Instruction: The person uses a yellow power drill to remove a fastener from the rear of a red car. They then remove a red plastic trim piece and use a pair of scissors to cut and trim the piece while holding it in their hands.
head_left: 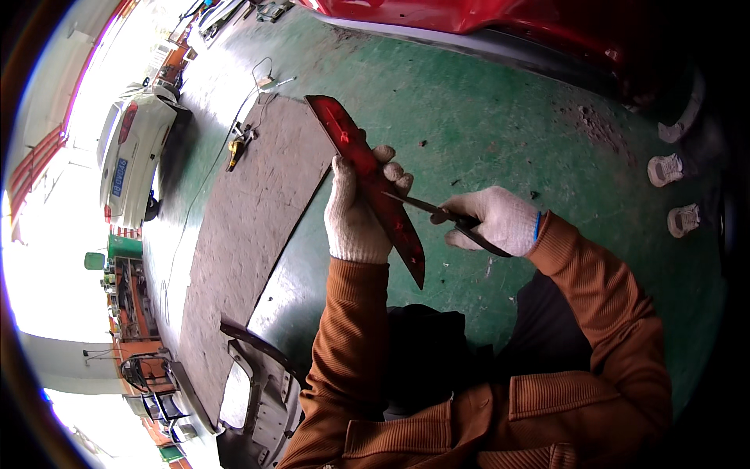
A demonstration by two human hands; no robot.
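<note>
My left hand [359, 205], in a white knit glove, grips a long, narrow red car trim strip [376, 191] with pointed ends and a dark edge. The strip slants from upper left to lower right, the thumb on one side and curled fingers on the other. My right hand [486, 219], also gloved, is closed around black-handled scissors [471, 224]. Their pointed metal tip touches or nearly touches the middle of the strip; which of the two I cannot tell. Part of the handles is hidden by the fingers.
A grey-brown mat [242, 211] lies on the green floor with a yellow-and-black power tool [236, 150] and a cord. A dark car panel [266, 399] rests at lower left. A red car [469, 23] stands ahead, a white car [137, 160] at left. Someone's shoes [666, 170] show at right.
</note>
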